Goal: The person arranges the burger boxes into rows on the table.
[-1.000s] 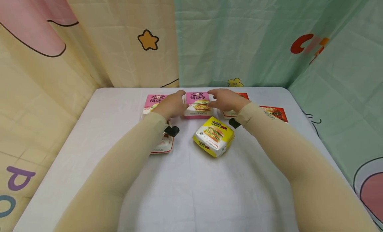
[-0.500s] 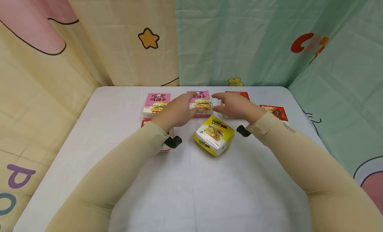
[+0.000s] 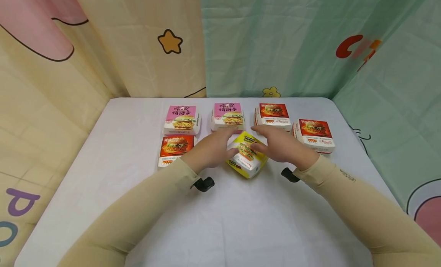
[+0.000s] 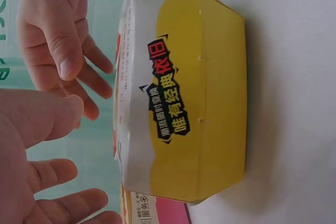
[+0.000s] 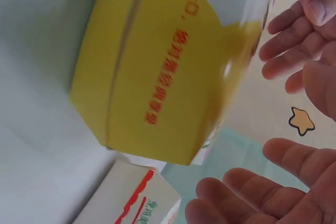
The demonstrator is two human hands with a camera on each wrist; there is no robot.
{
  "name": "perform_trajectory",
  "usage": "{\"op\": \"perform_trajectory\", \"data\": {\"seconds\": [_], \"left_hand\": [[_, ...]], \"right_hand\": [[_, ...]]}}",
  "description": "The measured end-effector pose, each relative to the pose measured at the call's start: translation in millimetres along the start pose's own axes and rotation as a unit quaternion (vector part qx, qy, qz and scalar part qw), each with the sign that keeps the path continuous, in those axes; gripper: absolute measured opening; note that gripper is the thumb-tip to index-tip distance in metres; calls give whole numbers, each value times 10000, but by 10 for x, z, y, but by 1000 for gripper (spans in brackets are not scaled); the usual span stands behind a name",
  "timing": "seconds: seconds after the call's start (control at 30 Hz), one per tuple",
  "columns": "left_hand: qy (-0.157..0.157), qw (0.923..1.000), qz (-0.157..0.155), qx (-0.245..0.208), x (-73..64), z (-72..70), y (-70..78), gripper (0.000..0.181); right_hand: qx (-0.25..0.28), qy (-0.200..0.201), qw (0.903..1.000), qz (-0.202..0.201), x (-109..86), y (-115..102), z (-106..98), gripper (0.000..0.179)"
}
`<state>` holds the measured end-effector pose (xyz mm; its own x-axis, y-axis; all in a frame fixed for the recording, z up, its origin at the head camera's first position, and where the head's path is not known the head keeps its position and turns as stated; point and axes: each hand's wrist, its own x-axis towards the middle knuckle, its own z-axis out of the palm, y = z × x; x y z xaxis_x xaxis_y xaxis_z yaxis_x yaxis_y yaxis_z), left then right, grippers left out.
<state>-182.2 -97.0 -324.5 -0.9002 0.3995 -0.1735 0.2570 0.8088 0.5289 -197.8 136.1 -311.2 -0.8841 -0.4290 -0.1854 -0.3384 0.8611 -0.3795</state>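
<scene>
Yellow-and-white burger box (image 3: pixel 246 159), lying askew near the middle of the table, burger picture upward. Left hand (image 3: pixel 214 150) and right hand (image 3: pixel 282 146), poised above it from opposite sides; in both wrist views the fingers are spread and relaxed, thumbs apart, gripping nothing, with a gap visible between each wearer's hand and the box. Black wrist devices (image 3: pixel 204 184) project beneath the beige sleeves (image 3: pixel 151 200). Surrounding the yellow box: two pink-topped boxes (image 3: pixel 227 114) behind, two red-topped boxes (image 3: pixel 314 135) to the right, and a third red-topped box (image 3: pixel 176 146) at left, partly covered by the left hand. Supporting surface: a table (image 3: pixel 234 221) under a smooth white cloth, faintly creased along the centre. Enclosure: a beige curtain (image 3: pixel 138 48) with an orange star, meeting a pale-green curtain (image 3: pixel 255 41) with a yellow flower.
</scene>
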Motion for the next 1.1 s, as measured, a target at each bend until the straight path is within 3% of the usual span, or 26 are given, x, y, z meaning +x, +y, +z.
{"op": "perform_trajectory", "data": {"seconds": [0.33,0.47,0.7,1.1], "left_hand": [[-105,9999,60,-86,-5,151,-61,78],[-161,9998,51,-138,29,195,-93,81],[-529,9979,-262,-264,78,290,-145,82],[-583,9971,-388,-313,75,293,-114,80]], "right_hand": [[118,-50,9995,304,-105,65,172,82],[282,-124,9992,247,-101,106,250,83],[408,-403,9983,131,-88,166,360,84],[412,-486,9974,343,-74,150,387,85]]}}
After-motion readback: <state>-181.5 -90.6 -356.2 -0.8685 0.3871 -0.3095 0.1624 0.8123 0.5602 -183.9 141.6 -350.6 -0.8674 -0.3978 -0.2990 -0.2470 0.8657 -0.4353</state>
